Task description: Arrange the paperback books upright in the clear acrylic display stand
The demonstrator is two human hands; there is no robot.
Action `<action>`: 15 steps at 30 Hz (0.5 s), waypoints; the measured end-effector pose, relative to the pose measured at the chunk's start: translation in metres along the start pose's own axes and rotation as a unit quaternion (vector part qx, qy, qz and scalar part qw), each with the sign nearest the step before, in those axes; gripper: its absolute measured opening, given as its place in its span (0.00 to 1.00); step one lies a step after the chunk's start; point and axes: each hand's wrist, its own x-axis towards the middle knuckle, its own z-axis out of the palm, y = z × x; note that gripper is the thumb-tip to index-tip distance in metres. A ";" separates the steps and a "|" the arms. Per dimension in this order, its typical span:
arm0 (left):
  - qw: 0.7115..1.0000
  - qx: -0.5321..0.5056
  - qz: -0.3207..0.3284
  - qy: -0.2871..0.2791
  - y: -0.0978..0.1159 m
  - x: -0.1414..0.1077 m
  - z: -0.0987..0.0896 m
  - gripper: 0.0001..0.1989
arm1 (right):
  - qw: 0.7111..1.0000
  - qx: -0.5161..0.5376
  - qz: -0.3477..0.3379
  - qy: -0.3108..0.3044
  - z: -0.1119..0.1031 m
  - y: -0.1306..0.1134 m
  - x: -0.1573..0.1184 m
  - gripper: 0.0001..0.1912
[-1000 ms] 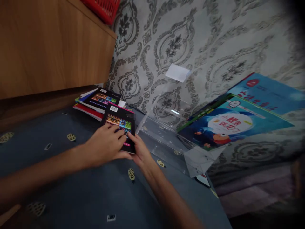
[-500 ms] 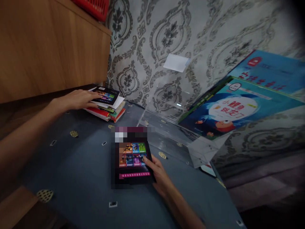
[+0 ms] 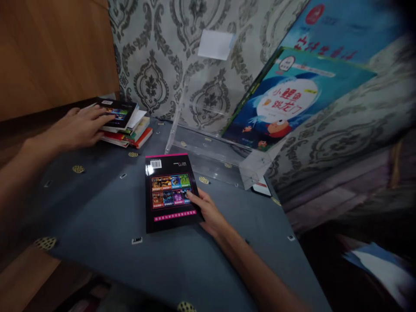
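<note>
My right hand (image 3: 209, 210) grips the right edge of a black book (image 3: 173, 171), thumb on top and the other fingers hidden beneath. Its back cover faces up, with a barcode, rows of small coloured pictures and a pink strip. At the left, my left hand (image 3: 78, 126) lies with stretched fingers over another black book (image 3: 126, 108), which tops a stack of books (image 3: 140, 135). That hand looks open and does not wrap round the book.
A clear acrylic stand (image 3: 208, 149) rises behind the held book, along the patterned wall (image 3: 152, 82). It carries a blue-green picture book (image 3: 292, 91), with a blue book (image 3: 338, 32) behind. A phone-like object (image 3: 261, 187) lies under the stand's right end. A wooden cabinet (image 3: 55, 56) borders the left.
The view has shifted, so the stand, stack and wall appear farther left and higher. The black book stays in my right hand, and my left hand remains at the stack.
</note>
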 end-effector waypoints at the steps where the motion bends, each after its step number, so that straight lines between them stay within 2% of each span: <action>1: 1.000 -0.017 0.017 0.000 0.018 -0.002 0.000 0.27 | 1.000 -0.004 -0.002 -0.001 -0.002 0.001 -0.002 0.25; 2: 0.998 -0.053 0.034 0.018 0.039 -0.003 0.002 0.25 | 1.000 -0.011 -0.004 -0.002 -0.005 0.001 -0.004 0.25; 4: 0.988 -0.145 0.058 0.009 0.082 -0.005 0.011 0.24 | 1.000 -0.027 -0.012 -0.002 -0.011 0.002 -0.009 0.23; 6: 0.968 -0.244 0.058 -0.025 0.120 -0.003 0.027 0.25 | 0.999 -0.040 -0.018 -0.004 -0.018 0.002 -0.014 0.23; 8: 0.938 -0.335 0.041 -0.072 0.147 0.002 0.048 0.25 | 0.999 -0.047 -0.021 -0.004 -0.026 0.002 -0.019 0.23; 12: 0.871 -0.469 -0.011 -0.150 0.169 0.019 0.083 0.20 | 0.997 -0.073 -0.019 -0.007 -0.041 -0.001 -0.031 0.24; 15: 0.835 -0.528 -0.025 -0.153 0.177 0.030 0.097 0.16 | 0.995 -0.093 -0.025 0.001 -0.050 -0.004 -0.040 0.24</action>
